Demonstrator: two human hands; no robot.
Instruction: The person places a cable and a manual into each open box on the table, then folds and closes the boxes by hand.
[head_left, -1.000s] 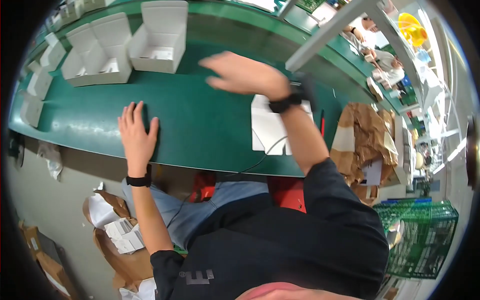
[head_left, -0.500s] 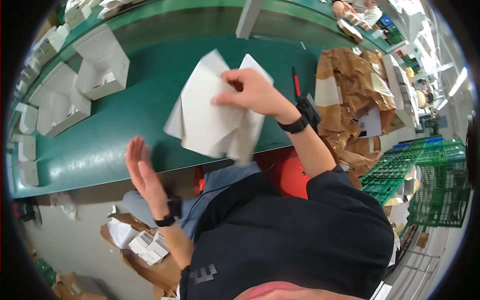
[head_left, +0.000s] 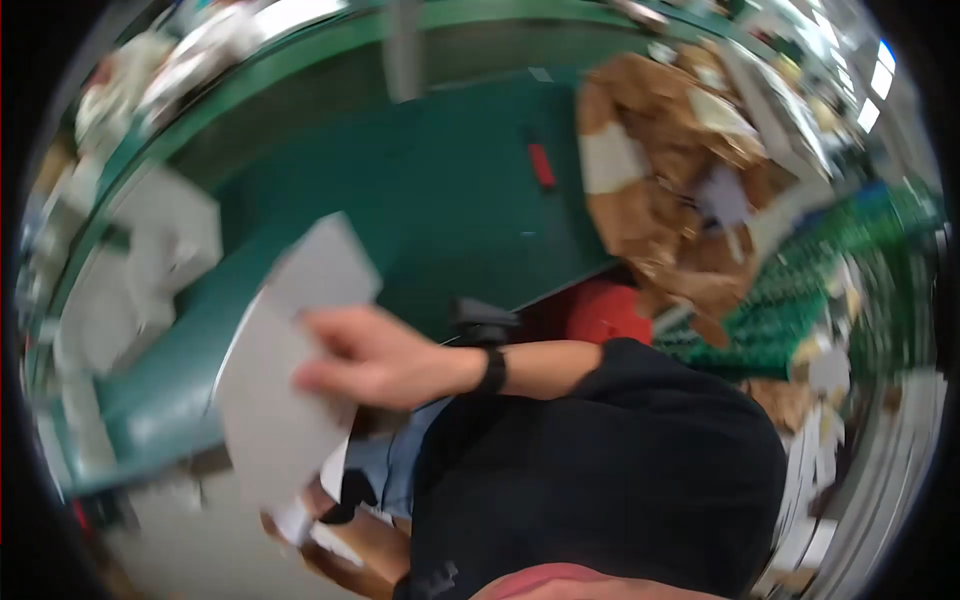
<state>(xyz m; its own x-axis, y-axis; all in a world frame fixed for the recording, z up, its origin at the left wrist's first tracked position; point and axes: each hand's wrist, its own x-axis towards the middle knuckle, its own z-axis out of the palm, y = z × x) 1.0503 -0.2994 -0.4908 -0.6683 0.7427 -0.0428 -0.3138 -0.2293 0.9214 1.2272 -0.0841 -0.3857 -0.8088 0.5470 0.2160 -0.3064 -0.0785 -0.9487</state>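
My right hand (head_left: 375, 358) is closed on a flat piece of white cardboard (head_left: 285, 400), thumb and fingers pinching its right side. The cardboard is tilted over the front edge of the green table (head_left: 430, 165), and a second white flap shows at its upper end. Of my left arm, only a bit of the wrist with a dark band (head_left: 352, 498) shows below the cardboard. The cardboard hides my left fingers. Motion blurs the whole picture.
Open white boxes (head_left: 160, 235) stand at the table's left. A red-handled tool (head_left: 541, 165) lies mid-table, left of crumpled brown paper (head_left: 640, 150). Green crates (head_left: 770, 300) are at the right. A brown carton (head_left: 365, 545) with white pieces sits on the floor below.
My right hand has carried the white cardboard left and toward me, off the table's middle. My left hand has gone behind it. The view has turned.
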